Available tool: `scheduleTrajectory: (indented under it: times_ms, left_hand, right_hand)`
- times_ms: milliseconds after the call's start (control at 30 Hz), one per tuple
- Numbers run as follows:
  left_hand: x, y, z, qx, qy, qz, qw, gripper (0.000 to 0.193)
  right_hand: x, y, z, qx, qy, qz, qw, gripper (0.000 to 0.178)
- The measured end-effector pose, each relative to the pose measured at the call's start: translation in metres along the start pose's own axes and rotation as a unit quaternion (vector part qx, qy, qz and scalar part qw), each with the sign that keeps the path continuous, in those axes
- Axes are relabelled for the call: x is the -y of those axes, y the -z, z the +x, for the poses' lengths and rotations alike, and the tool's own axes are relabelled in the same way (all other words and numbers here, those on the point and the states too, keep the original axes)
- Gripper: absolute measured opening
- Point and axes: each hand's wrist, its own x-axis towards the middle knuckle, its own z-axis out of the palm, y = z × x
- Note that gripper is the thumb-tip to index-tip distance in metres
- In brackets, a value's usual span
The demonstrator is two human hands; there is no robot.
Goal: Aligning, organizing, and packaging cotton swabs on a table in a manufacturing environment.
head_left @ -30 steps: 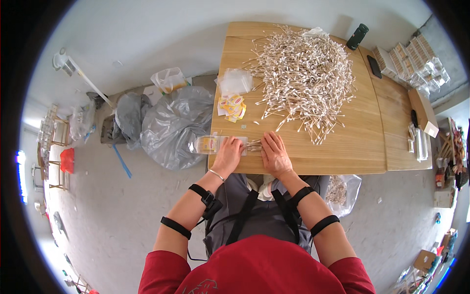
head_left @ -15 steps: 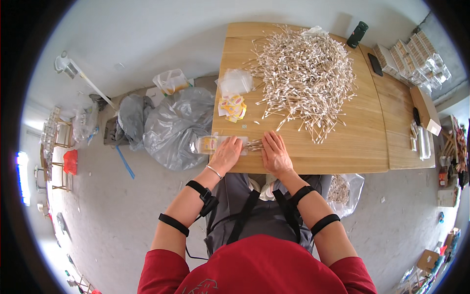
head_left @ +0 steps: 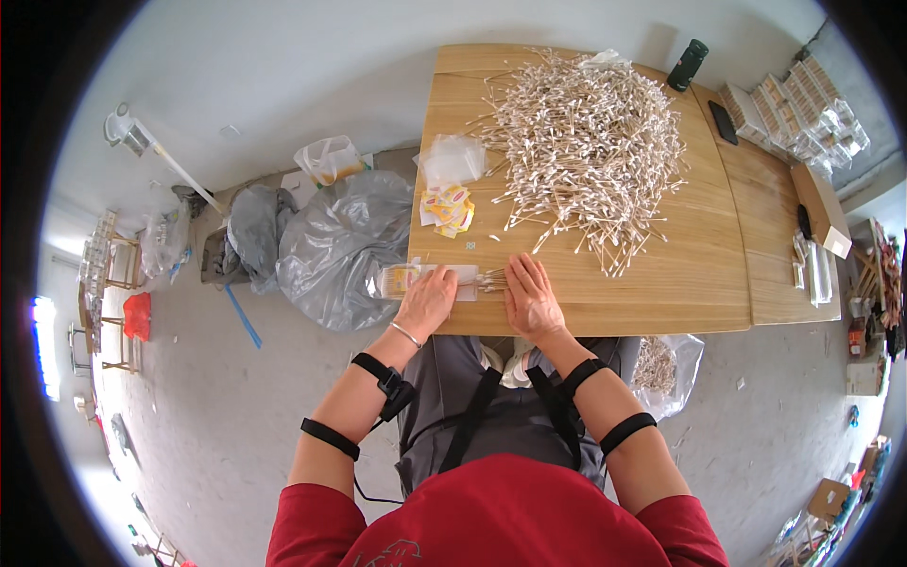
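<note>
At the table's near edge lies a clear plastic bag (head_left: 393,281) with a yellow printed card and swabs inside. My left hand (head_left: 427,300) is closed over its right end, fingertips bent down; exactly what they pinch is partly hidden. A white flat piece (head_left: 467,287) shows beside that hand. Between my hands lies a small bundle of cotton swabs (head_left: 492,281). My right hand (head_left: 535,300) rests on the tabletop with fingers stretched out, against the bundle's right end. Beyond them spreads a large heap of cotton swabs (head_left: 590,142).
Yellow cards (head_left: 448,210) and a stack of clear bags (head_left: 453,161) lie at the table's left. A dark bottle (head_left: 688,65) and a phone (head_left: 723,123) stand far right, near packed boxes (head_left: 798,109). A big grey plastic bag (head_left: 345,248) bulges beside the left edge.
My left hand has shifted a little left, uncovering more of the white piece and the swab bundle. My right hand has hardly moved.
</note>
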Motion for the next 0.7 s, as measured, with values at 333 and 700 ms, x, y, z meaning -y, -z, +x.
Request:
scheduleTrajectory:
  times_ms: [333, 700]
  left_hand:
    - [0.004, -0.003, -0.015, 0.01, 0.189, -0.108, 0.976, 0.012]
    - [-0.037, -0.018, 0.058, -0.027, 0.04, -0.078, 0.996, 0.007]
  right_hand:
    - [0.002, 0.002, 0.0, -0.006, 0.001, -0.009, 1.0, 0.043]
    - [0.006, 0.008, 0.0, -0.003, -0.064, 0.11, 0.992, 0.068]
